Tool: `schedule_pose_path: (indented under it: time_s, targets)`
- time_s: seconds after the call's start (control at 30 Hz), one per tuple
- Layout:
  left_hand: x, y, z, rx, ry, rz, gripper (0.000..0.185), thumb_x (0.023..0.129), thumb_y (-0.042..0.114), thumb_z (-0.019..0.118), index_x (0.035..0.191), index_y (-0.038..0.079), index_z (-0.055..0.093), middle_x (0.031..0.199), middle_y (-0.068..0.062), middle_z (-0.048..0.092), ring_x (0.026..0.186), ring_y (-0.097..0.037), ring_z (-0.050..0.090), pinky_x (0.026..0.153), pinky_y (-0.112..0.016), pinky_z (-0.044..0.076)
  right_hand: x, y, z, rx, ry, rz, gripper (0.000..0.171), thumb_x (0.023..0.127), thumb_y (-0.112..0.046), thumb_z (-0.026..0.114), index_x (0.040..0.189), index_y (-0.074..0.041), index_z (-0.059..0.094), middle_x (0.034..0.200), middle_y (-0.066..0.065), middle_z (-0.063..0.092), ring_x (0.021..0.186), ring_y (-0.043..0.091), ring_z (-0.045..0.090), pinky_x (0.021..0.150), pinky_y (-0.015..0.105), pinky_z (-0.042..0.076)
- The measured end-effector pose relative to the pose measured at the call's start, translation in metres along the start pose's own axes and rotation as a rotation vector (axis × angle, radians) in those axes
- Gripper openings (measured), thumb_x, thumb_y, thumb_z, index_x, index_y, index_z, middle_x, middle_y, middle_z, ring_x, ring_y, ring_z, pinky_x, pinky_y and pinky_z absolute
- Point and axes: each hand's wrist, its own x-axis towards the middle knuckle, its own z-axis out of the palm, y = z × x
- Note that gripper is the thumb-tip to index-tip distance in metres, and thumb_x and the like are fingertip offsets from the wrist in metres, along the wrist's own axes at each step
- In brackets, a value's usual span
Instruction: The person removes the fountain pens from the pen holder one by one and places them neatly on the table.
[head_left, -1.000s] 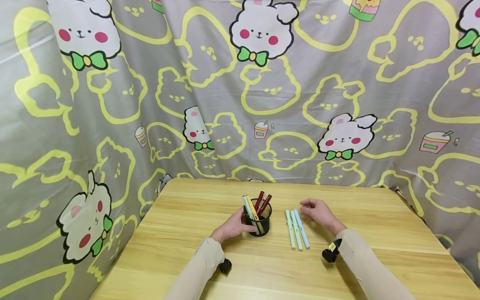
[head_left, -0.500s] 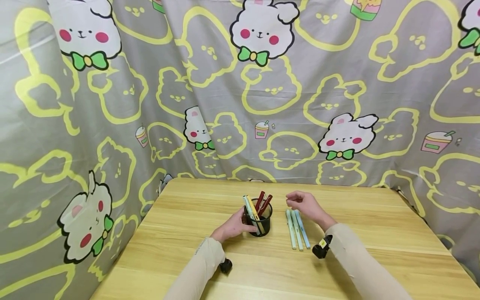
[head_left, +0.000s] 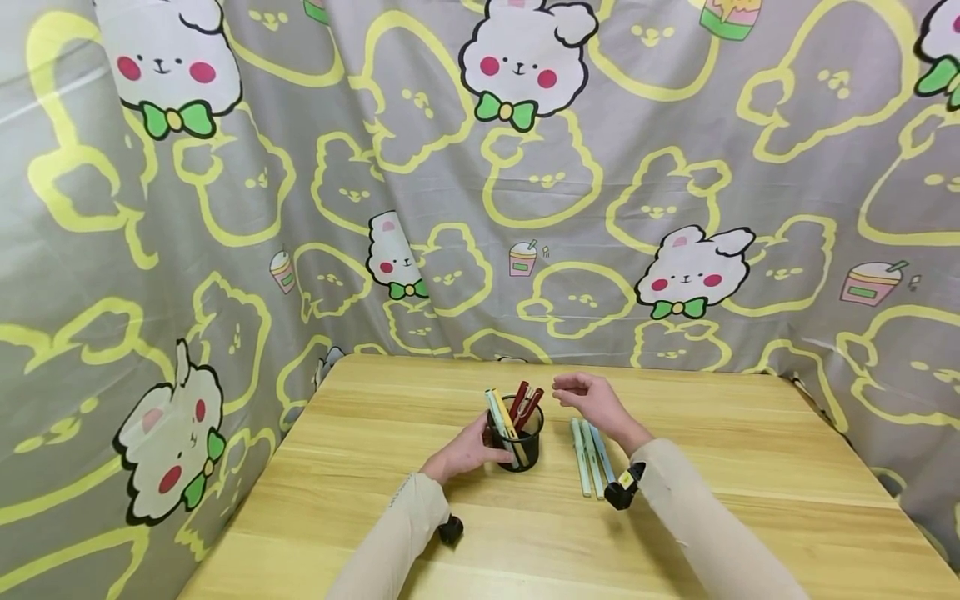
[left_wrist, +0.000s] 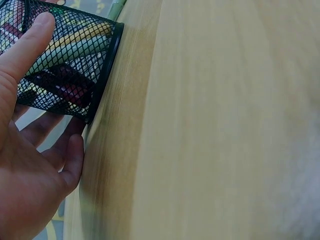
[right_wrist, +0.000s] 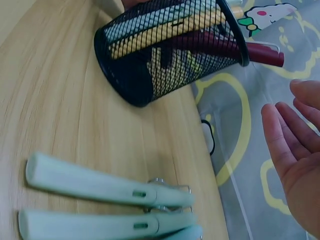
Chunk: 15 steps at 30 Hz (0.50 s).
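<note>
A person in beige sleeves (head_left: 382, 542) works with both hands at a pale wood-grain tabletop (head_left: 405, 396). A round black mesh cup (head_left: 531, 457) stands upright near the middle of it. The left hand (head_left: 467, 452) wraps the cup's left side in a partly closed grip, the thumb bent across the near side of the mesh and the other fingers reaching around behind.

Several pens lean inside the cup with their ends above the rim: a pale blue-green pen (head_left: 492, 405) and a yellow pen (head_left: 504, 412) to the left, and two dark red pens (head_left: 531, 408) to the right, where a metal clip shows.

The right hand (head_left: 597, 406) hovers just right of the cup's mouth, apart from it. Its grip is loose and open, the fingers gently bent toward the cup, holding nothing.

Below that hand, three pens lie side by side on the tabletop, to the right of the cup: two light green pens (head_left: 582, 460) and a light blue pen (head_left: 601, 452). Their clips are at the far end.

A small black camera (head_left: 450, 531) sits at each wrist. Behind hangs a grey curtain (head_left: 442, 196) printed with yellow outlines and white rabbits in green bows.
</note>
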Motion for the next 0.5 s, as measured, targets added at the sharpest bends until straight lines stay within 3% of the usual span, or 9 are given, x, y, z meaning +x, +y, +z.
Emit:
schedule_pose_path:
  time_s: [0.27, 0.5]
  targets:
    - [0.000, -0.001, 0.001, -0.026, 0.011, -0.009, 0.074, 0.080, 0.010, 0.076, 0.141, 0.013, 0.036, 0.133, -0.008, 0.051, 0.120, -0.025, 0.048, 0.102, -0.043, 0.035, 0.006, -0.002, 0.010, 0.039, -0.015, -0.021, 0.035, 0.092, -0.012, 0.063, 0.122, 0.005, 0.058, 0.120, 0.023, 0.059, 0.103, 0.033, 0.060, 0.085, 0.041, 0.050]
    - [0.000, -0.002, 0.001, -0.025, 0.014, -0.016, 0.074, 0.080, 0.009, 0.076, 0.142, 0.012, 0.035, 0.133, -0.009, 0.050, 0.121, -0.025, 0.048, 0.103, -0.043, 0.034, -0.009, -0.034, 0.017, 0.052, -0.054, -0.022, 0.033, 0.093, -0.003, 0.059, 0.123, 0.011, 0.054, 0.118, 0.027, 0.058, 0.104, 0.041, 0.057, 0.085, 0.041, 0.050]
